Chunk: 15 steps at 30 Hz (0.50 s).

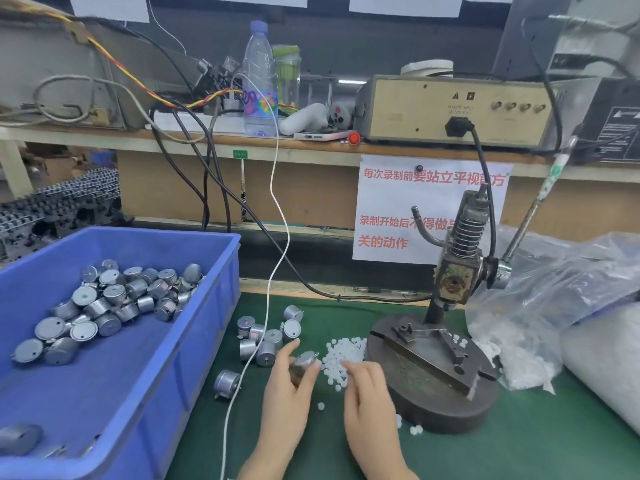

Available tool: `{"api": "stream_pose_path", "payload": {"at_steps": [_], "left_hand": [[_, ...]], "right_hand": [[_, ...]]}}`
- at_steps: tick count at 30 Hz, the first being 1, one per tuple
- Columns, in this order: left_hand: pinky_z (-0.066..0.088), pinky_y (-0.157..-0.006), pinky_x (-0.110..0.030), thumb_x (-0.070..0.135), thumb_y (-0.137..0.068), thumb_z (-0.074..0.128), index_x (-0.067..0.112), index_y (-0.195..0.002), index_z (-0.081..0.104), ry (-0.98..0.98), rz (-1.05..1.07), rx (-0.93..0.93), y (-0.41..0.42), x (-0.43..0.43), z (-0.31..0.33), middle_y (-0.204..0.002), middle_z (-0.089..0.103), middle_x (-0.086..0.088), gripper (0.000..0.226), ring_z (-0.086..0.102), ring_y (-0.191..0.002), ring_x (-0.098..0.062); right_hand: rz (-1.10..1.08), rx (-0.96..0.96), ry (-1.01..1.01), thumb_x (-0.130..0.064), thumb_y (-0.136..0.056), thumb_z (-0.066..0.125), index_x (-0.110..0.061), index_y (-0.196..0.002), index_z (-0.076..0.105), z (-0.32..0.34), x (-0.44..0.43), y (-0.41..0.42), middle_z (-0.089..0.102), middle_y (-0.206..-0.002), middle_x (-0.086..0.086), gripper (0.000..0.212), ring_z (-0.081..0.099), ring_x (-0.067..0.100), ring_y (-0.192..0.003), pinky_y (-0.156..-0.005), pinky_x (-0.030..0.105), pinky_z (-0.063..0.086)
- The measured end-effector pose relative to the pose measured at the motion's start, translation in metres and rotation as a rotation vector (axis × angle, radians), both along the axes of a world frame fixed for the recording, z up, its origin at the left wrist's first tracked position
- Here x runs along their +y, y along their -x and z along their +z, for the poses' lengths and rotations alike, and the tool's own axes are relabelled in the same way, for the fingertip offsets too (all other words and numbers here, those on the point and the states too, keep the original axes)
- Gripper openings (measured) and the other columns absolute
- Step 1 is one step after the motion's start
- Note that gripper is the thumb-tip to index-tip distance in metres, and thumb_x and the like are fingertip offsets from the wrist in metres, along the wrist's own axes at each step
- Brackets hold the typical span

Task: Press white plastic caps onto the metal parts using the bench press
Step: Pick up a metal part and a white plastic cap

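My left hand [289, 389] holds a small silver metal part [304, 359] between thumb and fingers, just left of a heap of white plastic caps [341, 355] on the green mat. My right hand [367, 393] rests fingers-down on the near edge of that heap, its fingertips pinched among the caps; whether it grips one is hidden. The bench press [457, 275] stands to the right on a round dark base [433, 403], its handle [533, 209] raised up and to the right. Several loose metal parts [263, 337] lie left of the caps.
A blue bin [214, 306] with several metal parts fills the left. A white cable [273, 271] hangs down across the mat beside my left hand. Clear bags of white caps [554, 306] sit right of the press. A shelf with a bottle and a power unit runs behind.
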<state>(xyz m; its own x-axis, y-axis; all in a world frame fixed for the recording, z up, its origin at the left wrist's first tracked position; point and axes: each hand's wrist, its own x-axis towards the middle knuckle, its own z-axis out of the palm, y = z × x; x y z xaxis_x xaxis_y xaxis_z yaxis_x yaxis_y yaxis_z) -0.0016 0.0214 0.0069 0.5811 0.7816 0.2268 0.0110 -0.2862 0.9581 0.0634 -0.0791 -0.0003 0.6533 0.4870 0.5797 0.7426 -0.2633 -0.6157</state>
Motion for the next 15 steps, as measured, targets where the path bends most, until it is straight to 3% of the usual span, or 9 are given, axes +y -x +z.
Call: {"api": "stream_pose_path", "payload": {"at_steps": [2,6,9,12,15], "left_hand": [[0.04,-0.065,-0.007,0.021,-0.083,0.066,0.034,-0.115,0.045,-0.058,-0.028,0.017,0.0002,-0.0022,-0.0003,-0.09,0.056,0.008,0.041,0.054,-0.071,-0.002],[0.039,-0.078,-0.007,0.011,-0.082,0.066,0.039,-0.113,0.045,-0.297,-0.154,0.096,0.0043,-0.0077,-0.0044,-0.103,0.051,0.019,0.047,0.051,-0.094,0.002],[0.031,-0.089,-0.005,-0.005,-0.076,0.056,0.041,-0.109,0.044,-0.456,-0.234,0.115,0.0079,-0.0103,-0.0077,-0.107,0.047,0.023,0.058,0.042,-0.105,0.007],[0.029,-0.089,-0.004,-0.008,-0.074,0.052,0.029,-0.113,0.049,-0.491,-0.262,0.113,0.0084,-0.0092,-0.0079,-0.107,0.045,0.024,0.054,0.039,-0.107,0.01],[0.033,-0.083,-0.004,-0.006,-0.077,0.055,0.042,-0.104,0.049,-0.438,-0.275,0.086,0.008,-0.0103,-0.0067,-0.103,0.05,0.026,0.055,0.044,-0.101,0.009]], "right_hand": [[-0.011,0.059,-0.08,0.0,-0.089,0.054,-0.019,-0.116,0.057,0.0033,-0.0073,-0.002,0.049,-0.107,-0.01,0.034,0.049,-0.002,-0.084,-0.07,0.005,0.038],[0.081,0.14,0.054,-0.027,-0.087,0.062,-0.037,-0.131,0.04,0.0009,-0.0129,-0.0065,0.048,-0.112,-0.019,0.05,0.05,-0.002,-0.09,-0.081,0.012,0.042],[0.119,0.148,0.115,-0.032,-0.079,0.071,-0.04,-0.125,0.047,-0.0011,-0.0103,-0.0048,0.054,-0.091,-0.018,0.052,0.05,-0.002,-0.07,-0.071,0.008,0.039],[0.084,0.18,0.086,-0.03,-0.075,0.074,-0.043,-0.102,0.056,-0.0003,-0.0102,-0.0029,0.052,-0.071,-0.014,0.035,0.052,0.0,-0.062,-0.062,0.006,0.037],[0.086,0.214,0.086,-0.028,-0.079,0.069,-0.045,-0.096,0.051,-0.0013,-0.0081,-0.0029,0.053,-0.076,-0.017,0.029,0.052,-0.005,-0.068,-0.063,0.005,0.035]]}}
